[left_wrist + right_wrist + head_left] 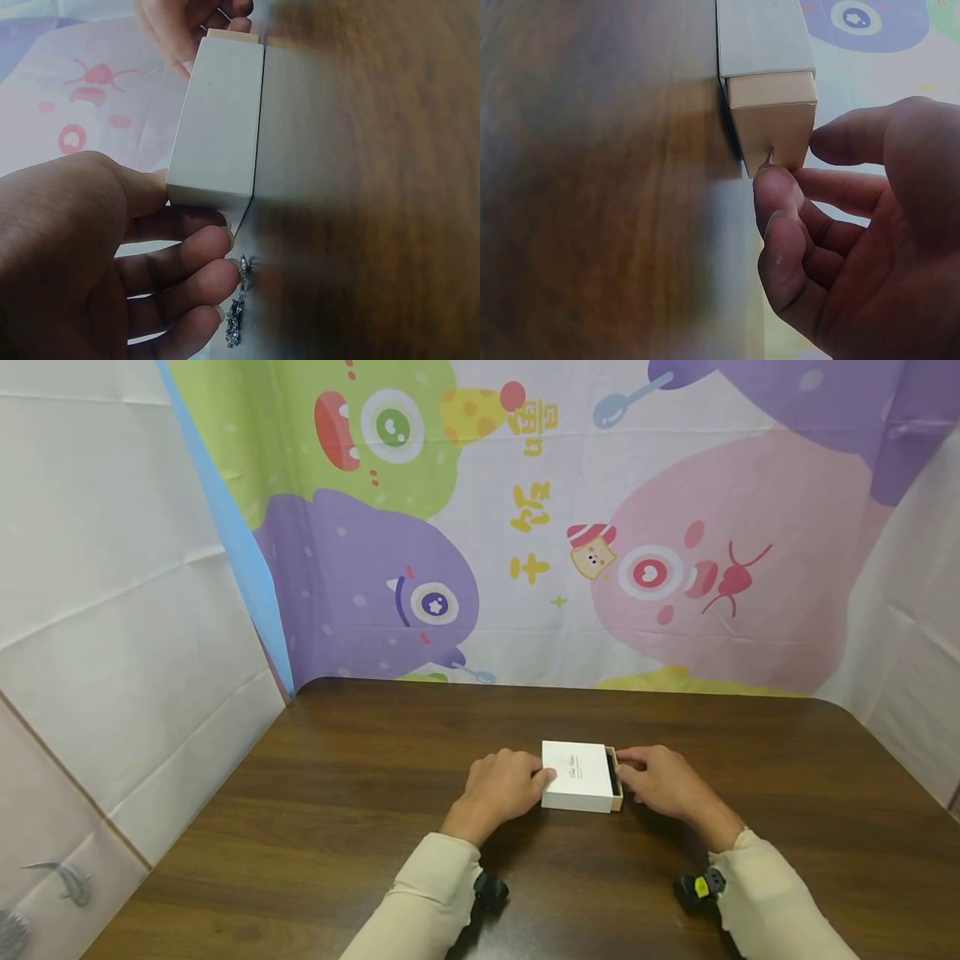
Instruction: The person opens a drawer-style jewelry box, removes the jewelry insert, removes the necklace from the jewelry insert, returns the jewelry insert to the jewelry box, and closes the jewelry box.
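Note:
A small white box (577,774) lies flat on the dark wooden table (337,793). At its right end a tan inner drawer (617,777) sticks out a little. My left hand (498,789) grips the box's left end, thumb at the upper edge and fingers curled beside it (187,255). My right hand (663,781) holds the drawer's end (772,105), with the index fingertip (776,187) at a small notch in it and the thumb alongside. The white sleeve (217,112) fills the middle of the left wrist view, with the right hand (172,30) beyond it.
A cartoon-monster cloth (525,527) hangs behind the table, and white sheets close in both sides. A small glittering metal piece (238,315) lies on the table by my left fingers. Black wrist cameras (489,889) sit on both sleeves.

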The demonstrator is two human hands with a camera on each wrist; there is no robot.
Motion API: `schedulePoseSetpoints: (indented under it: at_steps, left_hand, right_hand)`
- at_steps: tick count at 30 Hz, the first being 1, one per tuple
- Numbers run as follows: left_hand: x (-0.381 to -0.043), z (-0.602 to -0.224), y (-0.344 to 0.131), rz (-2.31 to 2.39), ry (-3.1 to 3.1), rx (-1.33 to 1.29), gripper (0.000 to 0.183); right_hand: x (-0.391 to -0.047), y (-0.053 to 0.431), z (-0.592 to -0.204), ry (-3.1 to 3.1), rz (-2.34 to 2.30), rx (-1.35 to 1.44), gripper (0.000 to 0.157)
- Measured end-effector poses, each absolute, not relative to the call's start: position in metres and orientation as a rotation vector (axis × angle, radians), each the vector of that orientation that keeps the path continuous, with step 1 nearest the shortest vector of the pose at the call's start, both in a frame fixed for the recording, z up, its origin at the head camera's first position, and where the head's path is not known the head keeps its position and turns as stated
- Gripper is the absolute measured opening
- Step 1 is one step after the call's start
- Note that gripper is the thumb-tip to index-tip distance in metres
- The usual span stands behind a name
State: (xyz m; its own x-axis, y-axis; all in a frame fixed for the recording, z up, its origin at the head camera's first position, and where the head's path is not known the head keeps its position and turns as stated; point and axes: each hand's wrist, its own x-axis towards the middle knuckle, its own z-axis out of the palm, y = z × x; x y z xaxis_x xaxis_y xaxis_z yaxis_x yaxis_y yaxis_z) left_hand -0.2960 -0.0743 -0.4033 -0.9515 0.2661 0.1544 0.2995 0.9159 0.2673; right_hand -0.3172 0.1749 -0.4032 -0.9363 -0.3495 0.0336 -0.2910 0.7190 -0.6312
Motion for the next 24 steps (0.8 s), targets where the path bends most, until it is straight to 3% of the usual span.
schedulePoseSetpoints:
  at_steps: [24]
  left_hand:
    - [-0.2963, -0.4038, -0.0738, -0.448, -2.963, -0.434, 0.029]
  right_hand:
    - [-0.3153, 0.1740, -0.4026, 2.818, -1.014, -0.580, 0.042]
